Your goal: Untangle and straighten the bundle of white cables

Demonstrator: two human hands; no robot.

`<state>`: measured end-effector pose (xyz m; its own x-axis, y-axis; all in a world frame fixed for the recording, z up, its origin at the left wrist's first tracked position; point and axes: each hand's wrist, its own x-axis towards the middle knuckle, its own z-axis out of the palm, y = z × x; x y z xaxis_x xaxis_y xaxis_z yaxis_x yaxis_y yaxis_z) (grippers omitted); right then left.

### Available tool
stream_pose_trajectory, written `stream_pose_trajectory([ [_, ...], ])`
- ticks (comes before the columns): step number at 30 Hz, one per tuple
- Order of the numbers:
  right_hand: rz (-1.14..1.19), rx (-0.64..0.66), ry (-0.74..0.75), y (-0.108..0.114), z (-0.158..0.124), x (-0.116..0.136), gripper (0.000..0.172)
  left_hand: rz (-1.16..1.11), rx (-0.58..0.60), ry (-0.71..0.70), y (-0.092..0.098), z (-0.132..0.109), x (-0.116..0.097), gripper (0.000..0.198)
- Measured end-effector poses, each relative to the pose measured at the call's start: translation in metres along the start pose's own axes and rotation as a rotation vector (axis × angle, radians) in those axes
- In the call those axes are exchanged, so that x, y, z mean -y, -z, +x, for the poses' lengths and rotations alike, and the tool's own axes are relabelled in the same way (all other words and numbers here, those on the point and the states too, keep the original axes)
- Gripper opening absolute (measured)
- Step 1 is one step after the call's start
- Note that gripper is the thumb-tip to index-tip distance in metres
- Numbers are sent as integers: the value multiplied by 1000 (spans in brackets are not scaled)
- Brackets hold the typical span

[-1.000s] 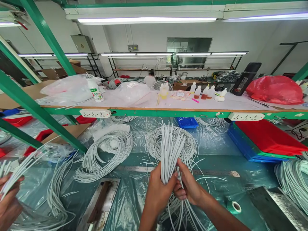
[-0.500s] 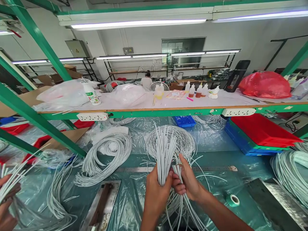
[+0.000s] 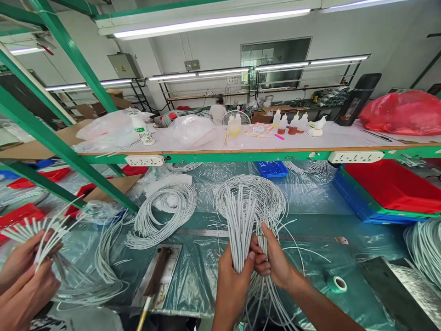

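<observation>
In the head view my left hand (image 3: 233, 280) is wrapped round a thick, upright bundle of white cables (image 3: 240, 225), their cut ends fanning out at the top. Close beside it, my right hand (image 3: 274, 257) grips a thinner bunch of white cables (image 3: 262, 248), whose lengths hang down below toward the bottom edge. The fingers of both hands almost meet between the two bunches. Behind them a large coil of white cable (image 3: 220, 195) lies on the plastic-covered bench (image 3: 306, 193). A steel ruler (image 3: 203, 233) runs across the bench behind my hands.
At far left a co-worker's hands (image 3: 31, 276) hold other white cables. Another cable coil (image 3: 189, 207) lies left of centre. A brush (image 3: 156, 276) rests on a metal plate. To the right are a green tape roll (image 3: 336, 284) and stacked trays (image 3: 392, 188). A shelf (image 3: 241, 154) crosses above.
The view has shifted, so the scene sits further right. The co-worker's hands have come further into view at the left. My hands keep their hold on the two bunches.
</observation>
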<state>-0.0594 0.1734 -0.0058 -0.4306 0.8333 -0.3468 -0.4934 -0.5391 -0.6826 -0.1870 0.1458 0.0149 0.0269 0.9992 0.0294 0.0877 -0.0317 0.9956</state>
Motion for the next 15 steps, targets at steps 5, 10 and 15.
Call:
stream_pose_trajectory([
  [5,-255,-43,266,3,-23,15,53,-184,-71,165,-5,-13,8,39],
  [10,-277,-12,234,11,-37,24,43,-305,-44,210,-27,-38,10,41],
  [15,-155,0,264,30,-41,41,41,-292,-146,263,-54,-63,2,45],
])
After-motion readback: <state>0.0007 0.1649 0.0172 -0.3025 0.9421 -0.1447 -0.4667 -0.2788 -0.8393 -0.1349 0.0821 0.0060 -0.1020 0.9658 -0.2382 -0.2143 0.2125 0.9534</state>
